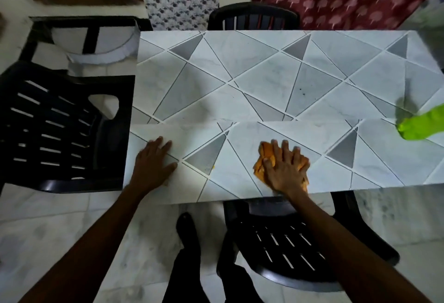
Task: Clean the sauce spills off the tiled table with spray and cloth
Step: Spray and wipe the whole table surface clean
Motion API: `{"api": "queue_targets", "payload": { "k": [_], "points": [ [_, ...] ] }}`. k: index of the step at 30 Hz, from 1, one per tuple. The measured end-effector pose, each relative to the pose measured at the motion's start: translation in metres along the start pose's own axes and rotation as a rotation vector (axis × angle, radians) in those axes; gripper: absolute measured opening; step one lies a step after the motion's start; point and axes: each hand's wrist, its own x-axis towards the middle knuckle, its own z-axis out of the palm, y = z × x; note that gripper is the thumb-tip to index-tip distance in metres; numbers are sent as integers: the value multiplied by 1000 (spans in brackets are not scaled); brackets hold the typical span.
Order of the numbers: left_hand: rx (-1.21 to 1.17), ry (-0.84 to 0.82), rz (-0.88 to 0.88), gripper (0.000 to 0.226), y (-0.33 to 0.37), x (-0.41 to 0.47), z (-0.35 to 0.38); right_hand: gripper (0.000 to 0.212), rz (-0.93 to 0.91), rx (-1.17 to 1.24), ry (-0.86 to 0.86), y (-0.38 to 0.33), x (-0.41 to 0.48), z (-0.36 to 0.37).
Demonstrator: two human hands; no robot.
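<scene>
The tiled table (264, 81) has a pale grey triangle pattern. My right hand (284, 170) presses flat, fingers spread, on a crumpled orange cloth (260, 166) near the table's front edge. My left hand (153, 163) rests flat and open on the tiles near the front left corner. A small orange-yellow sauce spot (212, 167) lies between my hands. A few dark specks (301, 91) mark a tile farther back. A blurred bright green thing (420, 126), perhaps the spray bottle, lies at the right edge.
Dark plastic chairs stand around the table: one at the left (60, 129), one at the far side (252, 17), one tucked under the front edge (288, 249). My leg (189, 249) is on the pale floor beside it. Patterned curtains hang behind.
</scene>
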Motion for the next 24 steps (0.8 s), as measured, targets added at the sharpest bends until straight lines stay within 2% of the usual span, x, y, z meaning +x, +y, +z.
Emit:
{"api": "queue_targets", "payload": {
  "k": [4, 8, 12, 15, 17, 20, 22, 24],
  "points": [
    [-11, -38, 39, 86, -25, 11, -5, 69, -29, -18, 81, -66, 59, -3],
    [-57, -4, 93, 85, -30, 10, -3, 71, -138, -36, 115, -166, 89, 4],
    [-86, 18, 85, 83, -29, 7, -2, 72, -469, -107, 106, -225, 25, 39],
    [-84, 26, 90, 81, -26, 5, -4, 69, -601, -107, 87, -189, -40, 57],
    [-90, 30, 84, 79, -26, 4, -3, 65, -545, -138, 96, -148, -61, 58],
    [-66, 25, 83, 76, -29, 5, 2, 69, -272, -190, 110, -119, -32, 40],
    [-42, 33, 98, 74, -31, 5, 4, 71, -64, -112, 146, -136, 7, 30],
    [-31, 58, 113, 73, -32, 4, 1, 74, 49, -21, 154, -170, 35, 29]
  ]
}}
